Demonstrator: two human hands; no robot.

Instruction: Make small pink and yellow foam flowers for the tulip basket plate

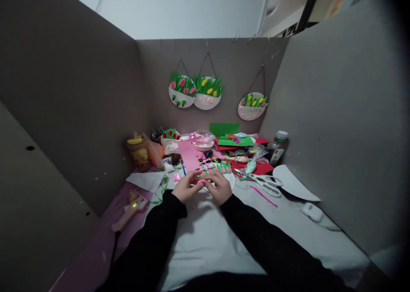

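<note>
My left hand [186,187] and my right hand [220,188] meet in the middle, fingertips closed together around a small bright pink piece [201,181]. What it is made of cannot be made out, and the fingers cover part of it. Just behind them lies a white plate [231,180] bearing green paper grass [226,168] and pink flower shapes. The hands hide much of this plate's near side. White-handled scissors [270,185] rest on the cloth to the right, beside a magenta strip [263,196].
A pink glue gun [126,217] with a lit light and a cord lies left. Brown cup [138,154], pink sheet [188,153], red and green paper [235,141] and a bottle [278,140] stand or lie behind. Decorated plates [207,100] hang on the back panel; grey side panels [333,125] flank the table.
</note>
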